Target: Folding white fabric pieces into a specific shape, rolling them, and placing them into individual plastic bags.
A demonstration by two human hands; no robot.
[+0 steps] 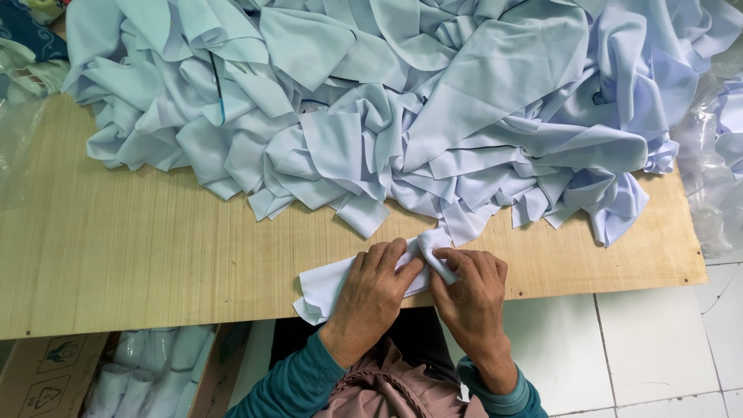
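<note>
At table edge | white cloth piece [333,282] under left hand [371,290] | pinched by right hand [468,290]

Teal ribbed-cuff sleeves, dusty-pink garment beneath

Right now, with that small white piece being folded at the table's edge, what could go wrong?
1. The white piece overhangs the wooden table at its front edge; if the left hand or right hand lets go, it might slide off.
2. The big pile of pale blue cloth lies close behind, and a stray strip could get caught in the fold.
</note>
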